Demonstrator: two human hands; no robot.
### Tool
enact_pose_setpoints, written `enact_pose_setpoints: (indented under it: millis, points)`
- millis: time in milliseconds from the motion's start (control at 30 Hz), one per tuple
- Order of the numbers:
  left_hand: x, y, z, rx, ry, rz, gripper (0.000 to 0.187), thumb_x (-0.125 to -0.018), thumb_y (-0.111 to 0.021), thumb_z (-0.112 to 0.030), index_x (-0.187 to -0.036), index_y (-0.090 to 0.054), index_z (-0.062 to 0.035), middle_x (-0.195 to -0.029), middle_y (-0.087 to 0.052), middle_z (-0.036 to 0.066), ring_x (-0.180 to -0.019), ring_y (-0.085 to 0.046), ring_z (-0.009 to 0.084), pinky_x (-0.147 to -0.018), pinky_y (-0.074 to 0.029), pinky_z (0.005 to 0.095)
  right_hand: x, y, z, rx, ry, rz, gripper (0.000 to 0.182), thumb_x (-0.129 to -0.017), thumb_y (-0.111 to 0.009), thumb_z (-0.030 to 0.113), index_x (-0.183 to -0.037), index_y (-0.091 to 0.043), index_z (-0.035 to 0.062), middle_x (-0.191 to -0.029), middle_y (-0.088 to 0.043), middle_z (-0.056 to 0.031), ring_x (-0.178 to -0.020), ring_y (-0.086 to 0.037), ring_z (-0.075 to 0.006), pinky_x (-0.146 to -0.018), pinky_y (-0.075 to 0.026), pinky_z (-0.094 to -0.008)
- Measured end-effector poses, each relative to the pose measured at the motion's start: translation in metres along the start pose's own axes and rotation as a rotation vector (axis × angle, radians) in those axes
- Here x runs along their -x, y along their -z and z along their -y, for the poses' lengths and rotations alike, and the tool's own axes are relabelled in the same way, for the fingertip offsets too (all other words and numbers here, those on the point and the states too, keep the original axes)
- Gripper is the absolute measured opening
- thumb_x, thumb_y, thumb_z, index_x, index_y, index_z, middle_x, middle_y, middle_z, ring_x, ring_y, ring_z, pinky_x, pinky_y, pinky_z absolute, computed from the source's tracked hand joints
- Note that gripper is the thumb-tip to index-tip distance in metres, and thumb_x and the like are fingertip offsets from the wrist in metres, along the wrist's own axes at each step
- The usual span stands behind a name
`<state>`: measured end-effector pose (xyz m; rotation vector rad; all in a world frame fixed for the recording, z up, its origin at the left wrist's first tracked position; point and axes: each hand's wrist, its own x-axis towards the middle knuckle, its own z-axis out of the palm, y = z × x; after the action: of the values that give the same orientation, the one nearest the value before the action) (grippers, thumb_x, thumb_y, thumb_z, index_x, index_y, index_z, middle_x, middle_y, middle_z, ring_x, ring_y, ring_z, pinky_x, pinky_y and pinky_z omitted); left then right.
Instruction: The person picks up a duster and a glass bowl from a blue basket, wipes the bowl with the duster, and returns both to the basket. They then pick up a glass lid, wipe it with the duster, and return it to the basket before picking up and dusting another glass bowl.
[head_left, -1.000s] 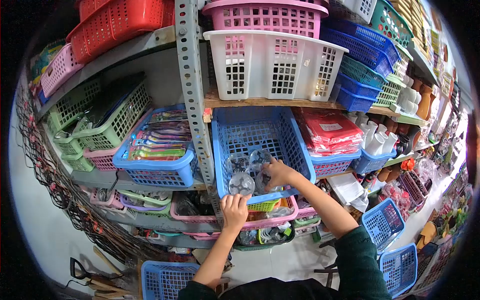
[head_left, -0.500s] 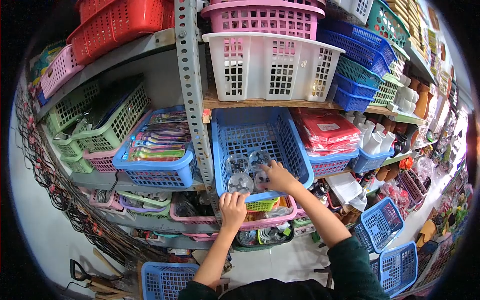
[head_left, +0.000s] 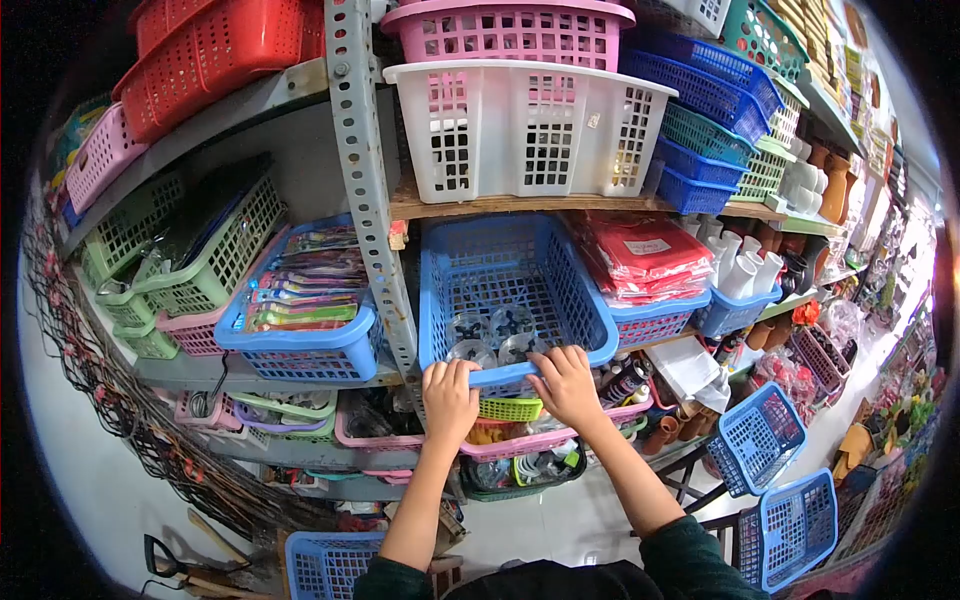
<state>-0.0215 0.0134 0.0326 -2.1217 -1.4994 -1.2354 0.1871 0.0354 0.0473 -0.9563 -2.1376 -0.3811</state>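
Note:
A blue plastic basket (head_left: 584,272) sits on the middle shelf, its front end jutting past the shelf edge. Inside, near the front, are several clear round plastic items (head_left: 511,322) with dark marks, whose kind I cannot make out. My left hand (head_left: 451,405) is closed on the left part of the basket's front rim. On the right part of that rim, my right hand (head_left: 568,385) grips with its fingers curled over the edge. The fingertips are partly hidden behind the rim.
Left of the metal post (head_left: 357,180), another blue basket (head_left: 300,345) holds packed toothbrushes. Red packages (head_left: 640,250) fill a basket to the right. A white basket (head_left: 530,130) stands on the shelf above. Pink baskets (head_left: 548,432) line the shelf below. Blue baskets (head_left: 790,525) stand at lower right.
My right hand has come out of the basket's inside to its front rim. The basket sits slightly farther back on the shelf. My left hand still holds the rim.

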Motion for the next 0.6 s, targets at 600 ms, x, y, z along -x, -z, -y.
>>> enact_pose_setpoints:
  millis: [600]
  points:
    - [0.011, -0.04, -0.086, 0.212, -0.134, 0.041, 0.053, -0.079, -0.064, -0.021, -0.129, -0.05, -0.0088, -0.136, -0.047, 0.009, -0.13, -0.039, 0.0282, -0.111, -0.014, 0.0593, 0.054, 0.041, 0.007, 0.009, -0.258, -0.041, 0.053, -0.081, -0.063, 0.02, -0.13, -0.049, 0.0061, -0.133, -0.045, -0.0171, -0.131, -0.035, -0.038, -0.109, -0.023, -0.0553]
